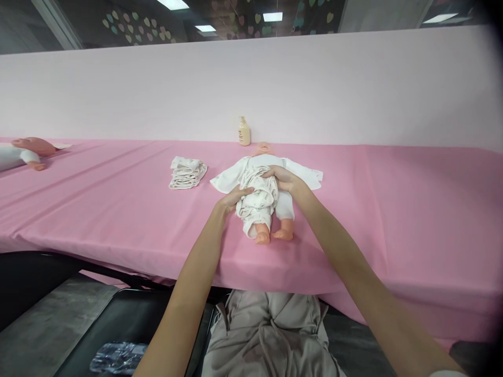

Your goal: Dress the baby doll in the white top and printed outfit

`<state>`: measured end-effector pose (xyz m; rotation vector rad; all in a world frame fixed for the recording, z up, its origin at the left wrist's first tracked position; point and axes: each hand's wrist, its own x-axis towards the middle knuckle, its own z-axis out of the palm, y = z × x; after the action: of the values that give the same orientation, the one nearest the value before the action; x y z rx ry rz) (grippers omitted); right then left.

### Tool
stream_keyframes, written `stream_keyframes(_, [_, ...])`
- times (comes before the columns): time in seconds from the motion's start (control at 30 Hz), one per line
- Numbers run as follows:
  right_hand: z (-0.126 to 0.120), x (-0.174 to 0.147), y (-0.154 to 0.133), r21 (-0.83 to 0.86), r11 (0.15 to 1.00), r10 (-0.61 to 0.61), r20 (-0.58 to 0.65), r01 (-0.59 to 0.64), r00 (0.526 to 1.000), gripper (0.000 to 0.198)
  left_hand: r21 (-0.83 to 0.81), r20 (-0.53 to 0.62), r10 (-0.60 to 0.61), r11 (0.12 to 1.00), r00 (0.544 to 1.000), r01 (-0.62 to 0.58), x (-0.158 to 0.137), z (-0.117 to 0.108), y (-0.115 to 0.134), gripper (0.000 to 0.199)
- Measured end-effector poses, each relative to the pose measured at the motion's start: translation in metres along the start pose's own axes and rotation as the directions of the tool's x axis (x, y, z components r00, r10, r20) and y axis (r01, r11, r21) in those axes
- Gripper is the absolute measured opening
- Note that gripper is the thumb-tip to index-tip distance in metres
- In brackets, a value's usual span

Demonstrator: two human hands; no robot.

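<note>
A baby doll (285, 229) in white clothing lies on its back on the pink-covered table, head toward the wall and feet toward me. Bunched white patterned baby pants (257, 201) cover its belly and one leg, with a foot poking out of the cuff. My left hand (234, 198) grips the cloth at its left side, thumb on top. My right hand (281, 177) pinches the upper right edge of the same cloth near the doll's waist. Some fingers of both hands are hidden by fabric. The doll's other leg, in white, shows beside the cloth.
Folded patterned cloths (187, 173) lie left of the doll. A cream pump bottle (244, 132) stands against the white wall. Another doll (33, 149) lies at the far left of the pink tablecloth (424, 220). Below the table edge is a black chair (129, 319).
</note>
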<state>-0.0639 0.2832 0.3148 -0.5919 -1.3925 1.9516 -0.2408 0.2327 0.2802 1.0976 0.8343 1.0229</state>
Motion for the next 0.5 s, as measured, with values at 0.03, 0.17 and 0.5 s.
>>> stream_keyframes(0.03, [0.0, 0.0, 0.001, 0.04, 0.999, -0.015, 0.02, 0.014, 1.0, 0.035, -0.047, 0.013, 0.019, 0.999, 1.0, -0.019, 0.002, -0.002, -0.002, 0.044])
stream_keyframes(0.17, [0.002, -0.009, 0.001, -0.002, 1.0, -0.03, 0.099, 0.03, 0.995, 0.025, -0.243, 0.056, 0.082, 0.968, 0.995, -0.066, 0.013, -0.011, -0.009, 0.04])
stream_keyframes(0.5, [-0.004, -0.01, -0.004, -0.266, 0.962, -0.037, 0.092, 0.06, 0.995, 0.038, -0.194, 0.03, -0.008, 0.981, 1.0, 0.013, 0.02, -0.007, -0.012, 0.033])
